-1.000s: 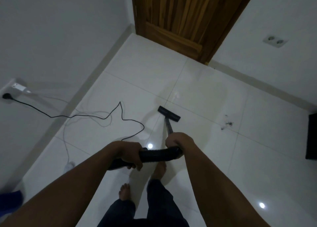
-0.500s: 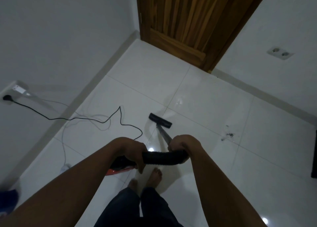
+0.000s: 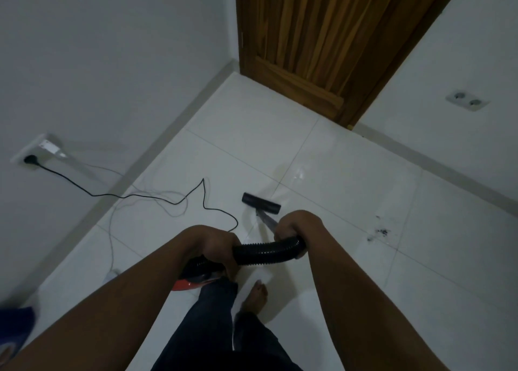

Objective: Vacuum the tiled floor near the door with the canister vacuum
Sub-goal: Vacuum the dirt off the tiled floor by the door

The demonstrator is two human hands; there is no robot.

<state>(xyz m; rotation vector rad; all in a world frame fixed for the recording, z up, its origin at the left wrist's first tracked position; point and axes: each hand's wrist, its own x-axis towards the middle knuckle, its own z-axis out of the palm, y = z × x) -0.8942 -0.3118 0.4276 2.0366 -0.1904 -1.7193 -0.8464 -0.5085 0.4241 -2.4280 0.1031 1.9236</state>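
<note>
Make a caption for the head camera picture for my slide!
Left hand and right hand grip the black hose, nozzle on white tiles near the wooden door, dirt patch nearby.

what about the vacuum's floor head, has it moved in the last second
Yes. The floor head has slid left, away from the dirt patch and toward the black cord.

Black floor nozzle (image 3: 260, 203): sits flat on glossy white tiled floor (image 3: 350, 180), well short of wooden door (image 3: 322, 34). Metal wand (image 3: 265, 221): slants up from nozzle into right hand (image 3: 291, 225). Black ribbed hose (image 3: 266, 251): arcs from right hand to left hand (image 3: 215, 244), gripped by both. Red canister body (image 3: 193, 285): on floor, mostly hidden under left forearm. Black power cord (image 3: 140, 195): trails loose over tiles to wall socket (image 3: 36, 153). Dark debris patch (image 3: 379, 232): on tile right of nozzle, apart from it.
</note>
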